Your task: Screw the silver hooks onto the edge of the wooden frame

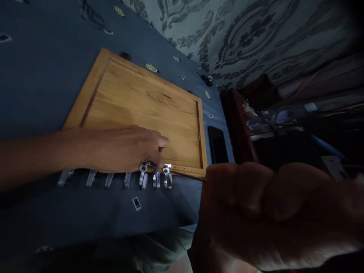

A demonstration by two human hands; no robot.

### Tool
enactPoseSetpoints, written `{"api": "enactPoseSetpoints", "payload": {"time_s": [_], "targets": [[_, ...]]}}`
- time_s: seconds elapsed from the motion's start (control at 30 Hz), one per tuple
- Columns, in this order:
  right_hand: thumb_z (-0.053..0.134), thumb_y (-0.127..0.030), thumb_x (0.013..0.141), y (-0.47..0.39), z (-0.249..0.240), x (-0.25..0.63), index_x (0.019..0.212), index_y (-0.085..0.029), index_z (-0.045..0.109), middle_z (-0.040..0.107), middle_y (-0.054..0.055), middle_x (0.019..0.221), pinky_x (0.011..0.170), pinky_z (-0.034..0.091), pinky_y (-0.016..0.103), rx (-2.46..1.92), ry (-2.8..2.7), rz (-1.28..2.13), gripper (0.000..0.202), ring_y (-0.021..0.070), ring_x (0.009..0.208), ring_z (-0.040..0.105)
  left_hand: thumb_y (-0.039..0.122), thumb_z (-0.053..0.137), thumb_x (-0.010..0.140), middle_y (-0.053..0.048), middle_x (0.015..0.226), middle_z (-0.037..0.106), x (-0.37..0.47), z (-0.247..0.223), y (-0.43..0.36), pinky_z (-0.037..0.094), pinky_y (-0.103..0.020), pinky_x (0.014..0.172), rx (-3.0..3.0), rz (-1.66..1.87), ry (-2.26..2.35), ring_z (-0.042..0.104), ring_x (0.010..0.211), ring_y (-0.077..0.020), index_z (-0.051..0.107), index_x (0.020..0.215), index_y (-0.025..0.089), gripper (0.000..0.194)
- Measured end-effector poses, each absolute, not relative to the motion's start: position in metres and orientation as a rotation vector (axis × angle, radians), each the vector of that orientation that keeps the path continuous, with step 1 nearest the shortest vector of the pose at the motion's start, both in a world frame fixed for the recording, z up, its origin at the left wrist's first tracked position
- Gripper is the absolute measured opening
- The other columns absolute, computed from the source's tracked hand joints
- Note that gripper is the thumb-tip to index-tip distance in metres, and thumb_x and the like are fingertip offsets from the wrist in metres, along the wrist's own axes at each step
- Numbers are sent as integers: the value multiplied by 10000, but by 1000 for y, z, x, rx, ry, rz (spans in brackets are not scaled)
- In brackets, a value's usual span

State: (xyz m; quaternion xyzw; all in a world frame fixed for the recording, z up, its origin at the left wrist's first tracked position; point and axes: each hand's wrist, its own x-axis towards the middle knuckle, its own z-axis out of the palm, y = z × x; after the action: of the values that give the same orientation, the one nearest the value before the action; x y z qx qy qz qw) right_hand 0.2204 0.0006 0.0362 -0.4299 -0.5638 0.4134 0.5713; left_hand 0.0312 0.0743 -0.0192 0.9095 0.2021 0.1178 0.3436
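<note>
A framed wooden board (pixel 142 102) lies on a dark blue patterned cloth. Several metal hooks (pixel 167 178) line its near edge and stick out past it. My left hand (pixel 133 148) rests across the near part of the board, its fingers curled down onto the hooked edge beside the rightmost hooks. Large and dark at the lower right is my right hand (pixel 267 212), closed in a fist. A thin dark shaft (pixel 189 176) runs from that fist to the rightmost hook; its handle is hidden inside the fist.
A black flat object (pixel 218 144) lies right of the board. Behind it, a dark ring-like item (pixel 209 79) is near the patterned wall covering (pixel 244 34). At the right stands a dark red piece of furniture (pixel 239 125) with cluttered items beyond. Legs show below the cloth edge.
</note>
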Motion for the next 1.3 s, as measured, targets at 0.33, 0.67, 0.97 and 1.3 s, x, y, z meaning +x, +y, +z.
{"api": "enactPoseSetpoints", "payload": {"time_s": [0.33,0.67,0.97,1.3], "targets": [[555,-283,1062,0,40,213,594,-173,287,118,-79,571,398,231,210,-832,-1202,975,551,42,411,125,105,613,934,-29,893,630,30,-30,75,302,-279,627,2375,361,509,546,778,-143,773,914,213,194],[604,-214,1022,0,42,207,609,-196,250,101,-94,561,363,223,210,-810,-1160,962,544,45,401,76,115,617,936,-26,854,594,31,-27,75,292,-283,606,2368,362,488,533,757,-136,776,899,218,193],[539,-262,1056,5,36,214,606,-217,343,244,-86,487,331,264,201,-585,-1311,1198,492,65,353,229,34,576,954,-21,880,604,32,-24,73,301,-272,651,2393,383,491,534,800,-130,775,888,172,251],[569,-330,1022,14,26,224,595,-221,371,338,-72,481,356,321,191,-489,-1515,1209,483,70,360,361,93,620,959,-35,895,651,33,-25,74,342,-273,666,2354,370,484,587,805,-148,786,923,188,195]]}}
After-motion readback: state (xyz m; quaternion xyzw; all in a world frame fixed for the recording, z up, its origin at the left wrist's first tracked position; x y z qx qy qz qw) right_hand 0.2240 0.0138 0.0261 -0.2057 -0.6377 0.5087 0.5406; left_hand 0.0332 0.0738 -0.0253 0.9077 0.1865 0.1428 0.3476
